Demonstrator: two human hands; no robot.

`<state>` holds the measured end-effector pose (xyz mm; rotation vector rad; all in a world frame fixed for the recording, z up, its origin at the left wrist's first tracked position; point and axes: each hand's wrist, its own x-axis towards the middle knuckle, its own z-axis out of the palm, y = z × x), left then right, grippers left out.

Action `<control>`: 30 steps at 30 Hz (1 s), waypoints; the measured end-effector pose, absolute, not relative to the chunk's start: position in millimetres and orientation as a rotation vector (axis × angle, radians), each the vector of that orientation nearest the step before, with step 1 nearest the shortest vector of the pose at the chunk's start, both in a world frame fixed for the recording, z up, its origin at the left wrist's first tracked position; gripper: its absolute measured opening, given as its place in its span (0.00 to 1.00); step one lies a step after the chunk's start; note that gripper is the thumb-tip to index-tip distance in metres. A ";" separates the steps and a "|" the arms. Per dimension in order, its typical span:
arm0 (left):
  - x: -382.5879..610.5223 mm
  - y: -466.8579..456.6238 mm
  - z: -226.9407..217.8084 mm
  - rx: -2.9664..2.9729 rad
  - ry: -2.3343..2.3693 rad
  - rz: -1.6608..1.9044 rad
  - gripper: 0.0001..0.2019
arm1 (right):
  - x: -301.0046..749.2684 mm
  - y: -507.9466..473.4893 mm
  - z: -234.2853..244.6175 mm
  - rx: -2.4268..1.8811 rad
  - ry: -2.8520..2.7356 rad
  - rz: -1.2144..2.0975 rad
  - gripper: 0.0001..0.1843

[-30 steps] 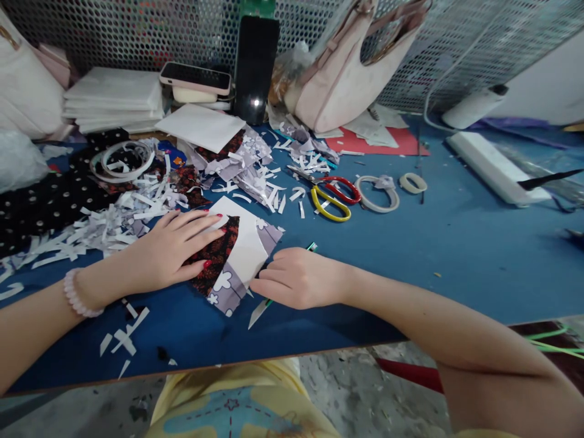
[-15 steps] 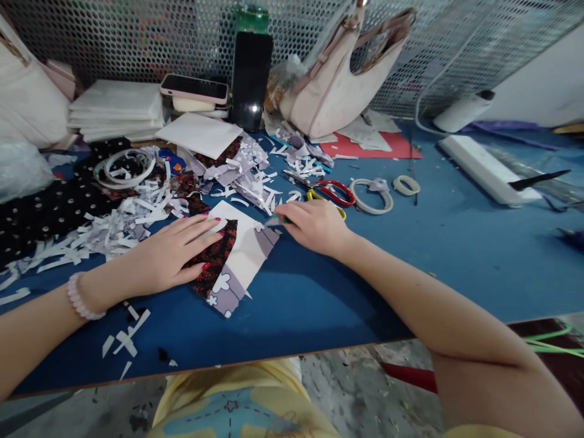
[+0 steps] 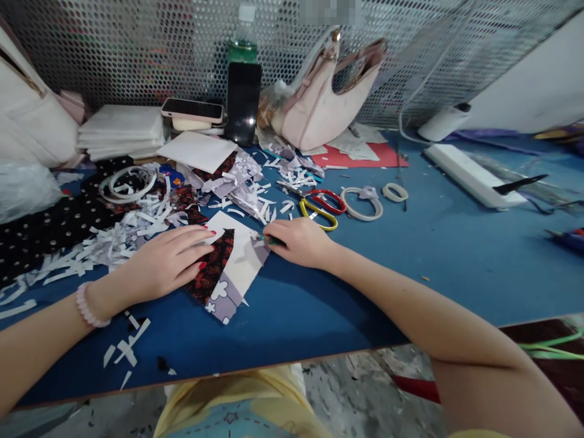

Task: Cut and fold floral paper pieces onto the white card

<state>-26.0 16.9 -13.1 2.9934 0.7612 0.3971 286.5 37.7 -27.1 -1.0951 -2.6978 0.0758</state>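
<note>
A white card or paper square (image 3: 244,261) lies tilted on the blue table. Dark red-and-black patterned fabric (image 3: 218,267) covers its left part, and lilac flower-print fabric (image 3: 223,298) runs along its lower and right edges. Flat on the left side of the square rests my left hand (image 3: 166,261), fingers stretched out. My right hand (image 3: 298,243) is closed around a small teal-coloured tool (image 3: 270,241) at the right corner, over the lilac fabric. Fingers hide most of this tool, so its exact kind is unclear.
Paper and fabric scraps (image 3: 132,228) are heaped behind my left hand. Scissors with red and yellow handles (image 3: 319,210) and tape rolls (image 3: 362,204) lie beyond my right hand. A pink handbag (image 3: 314,115), a propped phone (image 3: 243,103) and a white paper stack (image 3: 121,131) stand at the back.
My right hand has moved slightly left and down, bringing the tool onto the square's right corner. My left hand stays on the square. The camera view has tilted up slightly.
</note>
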 end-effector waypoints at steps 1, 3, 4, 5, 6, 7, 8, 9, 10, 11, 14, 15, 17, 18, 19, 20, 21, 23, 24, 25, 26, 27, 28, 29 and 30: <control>-26.7 17.0 -14.2 2.974 0.769 0.398 0.17 | 285.8 36.5 -26.5 -1.069 -2.713 0.095 0.08; -28.5 17.0 -16.4 2.927 0.789 0.400 0.17 | 285.4 34.8 -26.0 -0.958 -2.753 0.137 0.08; -29.6 16.7 -17.3 2.903 0.802 0.398 0.18 | 285.3 34.0 -26.0 -0.874 -2.777 0.154 0.08; -30.8 16.3 -18.0 2.883 0.817 0.402 0.19 | 285.3 33.1 -26.3 -0.783 -2.799 0.162 0.08; -31.9 15.7 -18.4 2.869 0.835 0.408 0.20 | 285.0 32.1 -26.6 -0.697 -2.816 0.155 0.08; -32.8 15.1 -18.5 2.859 0.850 0.415 0.21 | 284.6 30.9 -27.1 -0.627 -2.824 0.134 0.08; -33.6 14.6 -18.6 2.854 0.863 0.421 0.21 | 284.0 29.8 -27.6 -0.575 -2.824 0.106 0.09; -34.1 14.2 -18.6 2.853 0.871 0.426 0.21 | 283.3 28.7 -28.1 -0.539 -2.815 0.077 0.09; -34.5 14.1 -18.7 2.857 0.874 0.431 0.21 | 282.5 27.9 -28.4 -0.517 -2.801 0.050 0.10; -34.7 14.3 -19.0 2.863 0.875 0.434 0.21 | 281.8 27.5 -28.5 -0.514 -2.782 0.027 0.10; -35.1 16.1 -20.4 2.900 0.874 0.430 0.21 | 279.9 29.5 -28.6 -0.669 -2.717 -0.009 0.10; -35.0 16.9 -20.8 2.913 0.875 0.426 0.21 | 279.6 31.3 -28.8 -0.766 -2.695 -0.009 0.09; -34.2 18.0 -20.8 2.930 0.876 0.427 0.21 | 279.5 36.2 -29.9 -0.952 -2.639 0.003 0.09; -33.3 18.3 -20.3 2.930 0.873 0.432 0.20 | 279.9 39.1 -31.0 -1.022 -2.604 0.017 0.11; -32.1 18.2 -19.4 2.927 0.869 0.442 0.20 | 280.5 42.2 -32.2 -1.074 -2.564 0.031 0.13; -30.7 18.0 -18.4 2.924 0.862 0.453 0.19 | 281.3 45.4 -33.5 -1.107 -2.525 0.049 0.15; -29.0 17.6 -17.3 2.926 0.856 0.469 0.18 | 282.2 48.9 -34.7 -1.123 -2.493 0.074 0.17; -25.3 16.5 -15.4 2.957 0.845 0.496 0.16 | 283.4 57.6 -35.8 -1.101 -2.466 0.130 0.24; -23.6 16.1 -14.7 2.985 0.834 0.509 0.15 | 283.0 63.6 -35.3 -1.064 -2.469 0.151 0.27; -22.1 15.7 -14.2 3.010 0.824 0.515 0.15 | 281.4 71.1 -33.9 -1.018 -2.477 0.161 0.29; -20.9 15.5 -13.9 3.029 0.813 0.517 0.15 | 278.2 80.6 -31.4 -0.970 -2.482 0.153 0.30; -20.1 15.5 -13.7 3.041 0.802 0.522 0.15 | 273.0 92.2 -28.1 -0.934 -2.489 0.142 0.29; -19.7 15.4 -13.6 3.049 0.796 0.524 0.15 | 265.6 106.0 -23.8 -0.904 -2.492 0.120 0.27; -19.6 15.4 -13.5 3.054 0.788 0.525 0.15 | 255.8 121.8 -18.9 -0.890 -2.482 0.080 0.27; -19.9 15.3 -13.4 3.060 0.781 0.526 0.15 | 243.9 139.1 -13.5 -0.886 -2.481 0.033 0.28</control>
